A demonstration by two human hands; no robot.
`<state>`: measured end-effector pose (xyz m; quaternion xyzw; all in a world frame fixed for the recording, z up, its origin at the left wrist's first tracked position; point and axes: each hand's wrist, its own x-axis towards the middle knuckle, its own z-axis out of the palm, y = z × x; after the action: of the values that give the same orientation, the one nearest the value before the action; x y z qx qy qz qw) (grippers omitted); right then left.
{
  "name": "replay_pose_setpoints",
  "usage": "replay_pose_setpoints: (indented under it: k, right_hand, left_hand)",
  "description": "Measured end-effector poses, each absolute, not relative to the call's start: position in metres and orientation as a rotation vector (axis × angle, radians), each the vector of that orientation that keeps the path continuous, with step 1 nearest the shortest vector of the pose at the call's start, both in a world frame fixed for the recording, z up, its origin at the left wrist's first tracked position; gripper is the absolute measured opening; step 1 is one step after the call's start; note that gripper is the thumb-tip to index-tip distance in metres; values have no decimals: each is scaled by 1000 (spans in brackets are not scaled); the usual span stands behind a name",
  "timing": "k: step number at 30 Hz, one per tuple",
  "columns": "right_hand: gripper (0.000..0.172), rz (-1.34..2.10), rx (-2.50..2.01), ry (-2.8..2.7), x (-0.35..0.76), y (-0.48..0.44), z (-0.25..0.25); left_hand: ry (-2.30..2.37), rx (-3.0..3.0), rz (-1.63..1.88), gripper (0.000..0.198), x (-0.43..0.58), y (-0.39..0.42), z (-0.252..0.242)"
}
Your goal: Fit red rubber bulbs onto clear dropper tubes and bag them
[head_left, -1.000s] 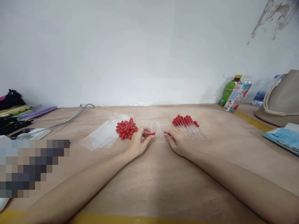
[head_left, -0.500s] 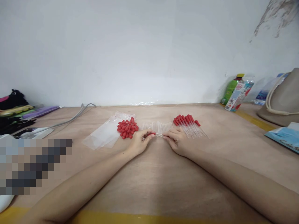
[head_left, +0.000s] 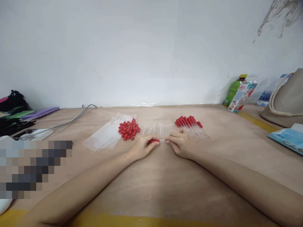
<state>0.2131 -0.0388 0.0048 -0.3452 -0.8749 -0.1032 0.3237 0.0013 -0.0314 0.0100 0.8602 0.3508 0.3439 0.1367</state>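
My left hand (head_left: 145,146) pinches a red rubber dropper bulb (head_left: 153,142) between thumb and fingers. From the bulb a thin clear dropper tube (head_left: 162,140) runs rightward to my right hand (head_left: 178,142), whose fingertips are closed on it. Just behind my hands lies a row of loose clear tubes (head_left: 157,128). A heap of loose red bulbs (head_left: 129,130) sits beyond my left hand. Past my right hand, several droppers with red bulbs on clear tubes (head_left: 189,122) lie side by side.
Clear plastic bags (head_left: 104,134) lie left of the bulb heap. A grey cable (head_left: 71,119) crosses the table's left side, near dark and coloured items. Two bottles (head_left: 241,93), a beige bag (head_left: 286,101) and a blue packet (head_left: 287,138) stand or lie at the right.
Both hands, with the bulb and tube, have come slightly nearer to me. The left hand has shifted its fingers along the bulb, and more of the red shows.
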Motion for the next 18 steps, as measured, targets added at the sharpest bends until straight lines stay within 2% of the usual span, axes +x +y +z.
replay_pose_setpoints:
  k: [7,18]
  right_hand:
    - [28,-248,-918,-2361,206,-46,7]
    - [25,-9,-1081,-2373,198,-43,13]
  left_hand:
    - [919,2564,981,15,2,-34,10]
    - [998,2573,1100,16,3,-31,11]
